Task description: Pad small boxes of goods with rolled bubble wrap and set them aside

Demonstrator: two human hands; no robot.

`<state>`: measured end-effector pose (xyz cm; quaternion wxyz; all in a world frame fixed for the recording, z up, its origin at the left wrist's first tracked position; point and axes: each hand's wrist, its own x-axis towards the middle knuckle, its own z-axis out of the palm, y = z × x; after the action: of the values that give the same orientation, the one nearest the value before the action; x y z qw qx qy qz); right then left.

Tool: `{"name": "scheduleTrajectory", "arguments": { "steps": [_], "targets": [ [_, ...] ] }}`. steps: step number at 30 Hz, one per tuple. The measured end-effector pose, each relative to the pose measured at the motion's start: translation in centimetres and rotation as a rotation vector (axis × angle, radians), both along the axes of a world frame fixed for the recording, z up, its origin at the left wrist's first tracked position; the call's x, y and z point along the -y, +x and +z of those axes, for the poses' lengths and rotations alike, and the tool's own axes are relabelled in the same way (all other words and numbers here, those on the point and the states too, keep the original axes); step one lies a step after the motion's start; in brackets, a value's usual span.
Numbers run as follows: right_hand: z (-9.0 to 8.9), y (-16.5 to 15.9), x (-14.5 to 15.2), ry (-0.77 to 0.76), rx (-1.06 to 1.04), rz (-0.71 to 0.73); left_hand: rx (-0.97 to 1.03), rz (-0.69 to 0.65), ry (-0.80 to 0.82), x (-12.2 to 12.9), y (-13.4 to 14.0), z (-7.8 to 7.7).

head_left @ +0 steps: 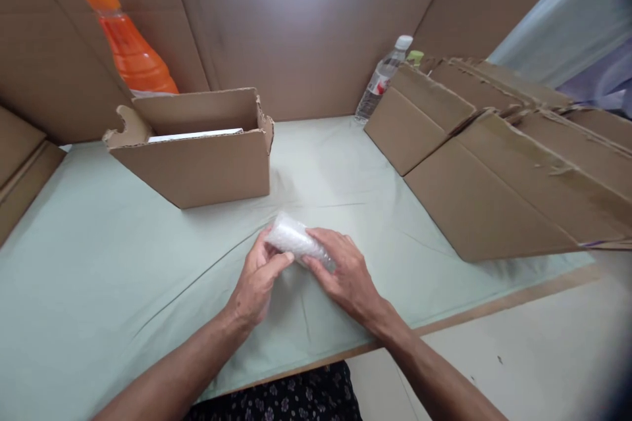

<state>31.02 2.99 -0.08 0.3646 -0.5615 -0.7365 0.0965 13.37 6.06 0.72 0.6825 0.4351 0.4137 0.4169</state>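
A small roll of bubble wrap (296,237) is held between both hands, just above the cloth-covered table. My left hand (259,276) grips its left end, thumb along the near side and fingers behind. Around the right end close the thumb and fingers of my right hand (343,270). The wrap is whitish and looks rolled into a short cylinder, tilted down to the right. Whether anything lies inside it I cannot tell.
An open cardboard box (222,171) holding something white stands beyond my hands, an orange bottle (135,52) behind it. Several cardboard boxes (484,177) line the right side, near a clear bottle (382,82). The table's front edge (494,309) runs close to my forearms.
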Motion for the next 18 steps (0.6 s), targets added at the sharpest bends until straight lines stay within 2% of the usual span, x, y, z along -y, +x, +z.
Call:
{"name": "scheduleTrajectory", "arguments": {
  "steps": [3,8,12,15,18],
  "targets": [
    [0.5,-2.3,2.0,0.028,-0.116,0.035,0.118,0.037,-0.028,1.7,-0.3,0.5],
    [0.6,-4.4,4.1,-0.157,-0.329,0.090,0.156,-0.012,0.010,4.3,-2.1,0.4],
    [0.8,-4.1,4.1,-0.170,-0.299,0.164,-0.094,0.034,0.098,4.7,-4.2,0.7],
    [1.6,-3.8,3.5,-0.305,-0.382,0.224,-0.326,0.032,0.208,4.9,-5.4,1.1],
    [2.6,-4.9,3.1,-0.456,-0.549,0.325,-0.373,-0.020,0.309,5.8,-5.8,1.0]
  ]
}}
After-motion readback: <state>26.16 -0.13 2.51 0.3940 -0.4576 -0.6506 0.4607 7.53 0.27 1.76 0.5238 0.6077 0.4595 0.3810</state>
